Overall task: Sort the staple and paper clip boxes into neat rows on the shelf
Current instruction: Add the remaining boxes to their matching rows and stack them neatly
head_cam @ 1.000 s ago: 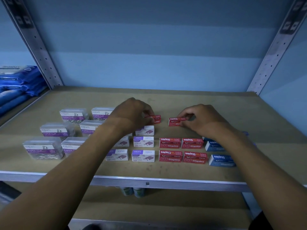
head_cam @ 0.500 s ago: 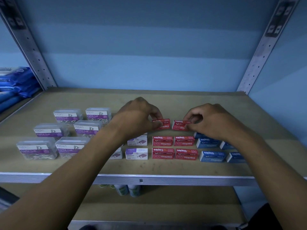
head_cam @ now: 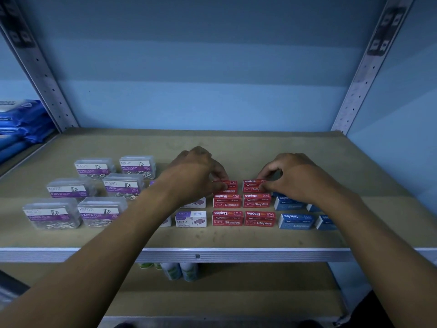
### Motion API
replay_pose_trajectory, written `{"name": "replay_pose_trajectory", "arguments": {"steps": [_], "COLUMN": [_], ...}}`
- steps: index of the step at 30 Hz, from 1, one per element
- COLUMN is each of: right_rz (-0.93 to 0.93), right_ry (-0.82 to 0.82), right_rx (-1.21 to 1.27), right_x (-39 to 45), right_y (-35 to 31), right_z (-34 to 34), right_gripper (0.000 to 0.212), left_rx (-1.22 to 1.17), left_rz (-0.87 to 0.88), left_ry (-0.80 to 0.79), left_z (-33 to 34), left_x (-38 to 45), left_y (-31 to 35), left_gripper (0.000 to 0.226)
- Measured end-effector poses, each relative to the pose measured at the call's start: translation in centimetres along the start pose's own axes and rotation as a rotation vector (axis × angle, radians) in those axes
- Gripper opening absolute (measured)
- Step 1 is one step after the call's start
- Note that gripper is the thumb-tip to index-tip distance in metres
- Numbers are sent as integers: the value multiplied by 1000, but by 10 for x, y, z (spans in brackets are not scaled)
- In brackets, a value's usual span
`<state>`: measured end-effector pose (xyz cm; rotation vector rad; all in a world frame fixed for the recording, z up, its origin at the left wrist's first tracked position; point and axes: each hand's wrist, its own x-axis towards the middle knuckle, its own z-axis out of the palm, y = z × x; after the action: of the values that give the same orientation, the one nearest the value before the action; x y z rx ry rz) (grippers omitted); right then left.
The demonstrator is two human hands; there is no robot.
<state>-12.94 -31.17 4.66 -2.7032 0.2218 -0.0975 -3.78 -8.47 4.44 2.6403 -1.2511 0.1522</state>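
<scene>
Two hands work at the back of the red block on the shelf [head_cam: 236,240] in my head view. My left hand [head_cam: 196,174] pinches the left rear red staple box [head_cam: 228,187] between thumb and fingers; my right hand [head_cam: 293,177] pinches the right rear red staple box [head_cam: 251,185] the same way. Both boxes sit just behind four red boxes in two rows. Clear paper clip boxes [head_cam: 99,211] lie to the left, white staple boxes [head_cam: 191,218] between, blue staple boxes [head_cam: 295,221] to the right.

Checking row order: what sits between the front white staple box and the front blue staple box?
Head view: two red staple boxes side by side fill the stretch between the white staple box and the blue staple box.
</scene>
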Motion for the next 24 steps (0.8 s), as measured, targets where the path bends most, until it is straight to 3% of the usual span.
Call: {"name": "replay_pose_trajectory", "arguments": {"steps": [5, 8, 12, 16, 24], "right_rz": [-15, -30, -8, 50, 119], "right_ry": [-6, 70, 194, 232, 198], "right_rx": [9, 36, 79, 73, 124], "right_x": [1, -2, -24, -59, -120], "right_y": [-1, 5, 25, 45, 69], "right_z": [1, -7, -28, -46, -42], "right_gripper": [14, 20, 10, 17, 9], "left_rx": [17, -6, -34, -90, -108], "left_rz": [-16, -4, 66, 164, 298], "left_ry": [-16, 21, 109, 165, 175], "left_z": [0, -3, -9, -7, 11], "left_x": [0, -1, -1, 0, 3], "left_y": [2, 5, 24, 56, 90], "left_gripper": [28, 31, 33, 27, 51]}}
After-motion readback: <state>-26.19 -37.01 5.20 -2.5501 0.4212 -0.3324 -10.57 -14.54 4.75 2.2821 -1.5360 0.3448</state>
